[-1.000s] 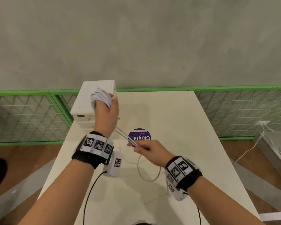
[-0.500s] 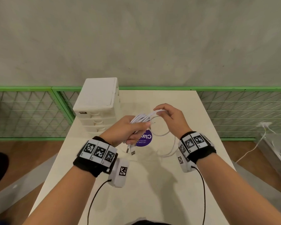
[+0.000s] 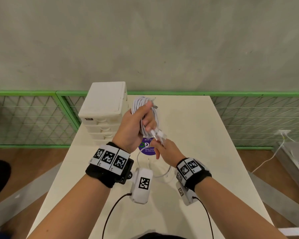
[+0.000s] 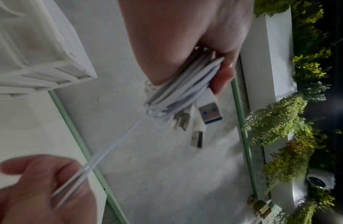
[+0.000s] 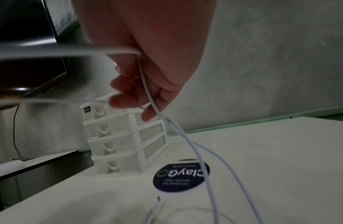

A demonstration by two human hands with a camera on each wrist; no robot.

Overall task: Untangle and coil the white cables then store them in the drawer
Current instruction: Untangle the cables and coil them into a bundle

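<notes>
left hand (image 3: 130,125) raised, fingers curled tight; right hand (image 3: 167,149) below it, pinching.

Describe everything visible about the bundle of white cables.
The bundle of thin white cables is wound in long loops that the left hand grips above the cream table. USB plugs stick out at one end. Loose strands run through the right hand, which pinches them, and trail down onto the table.

Now raised toward 12 o'clock, left hand (image 3: 133,125) gripping coiled white cables (image 3: 145,107); right hand (image 3: 164,149) dropped to 6 o'clock, pinching loose strands.
</notes>
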